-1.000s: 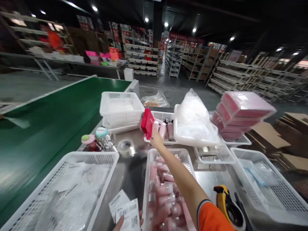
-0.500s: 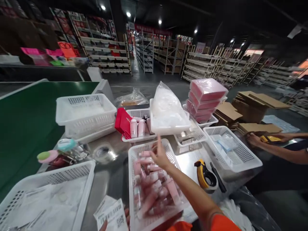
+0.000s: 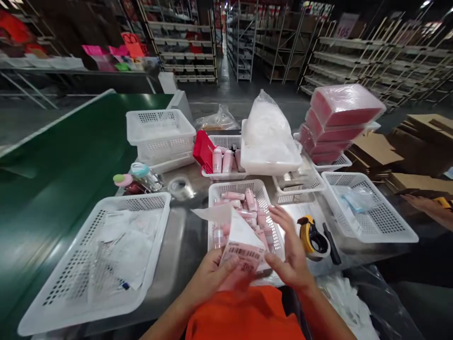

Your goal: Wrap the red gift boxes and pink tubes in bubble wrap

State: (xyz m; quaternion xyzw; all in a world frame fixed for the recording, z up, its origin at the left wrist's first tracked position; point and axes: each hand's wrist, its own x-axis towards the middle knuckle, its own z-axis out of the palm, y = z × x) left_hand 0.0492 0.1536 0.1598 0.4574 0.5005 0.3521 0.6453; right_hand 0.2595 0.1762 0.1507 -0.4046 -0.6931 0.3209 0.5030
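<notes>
My left hand [image 3: 215, 271] is closed on the lower left of some printed paper slips [image 3: 244, 252] with barcodes, held up before my chest. One slip sticks out to the upper left. On the right side of the slips is my right hand [image 3: 288, 250], fingers spread, its thumb close to the paper edge; whether it touches is hard to tell. Behind the slips stands a white perforated basket [image 3: 211, 200] filled with pink tubes [image 3: 250, 200]. The slips hide part of the basket.
Left lies a white basket [image 3: 155, 255] of bagged papers beside a green conveyor [image 3: 88, 146]. A tape dispenser [image 3: 313, 238] and a black-handled tool [image 3: 331, 244] are at right. Behind are a tape roll [image 3: 181, 187], stacked baskets [image 3: 161, 127] and pink packages [image 3: 339, 123]. A co-worker's hand [image 3: 424, 205] is far right.
My right hand has drawn back from over the tube basket to the slips. My left hand has raised the slips from the table's front to before my chest. The view has turned left and down.
</notes>
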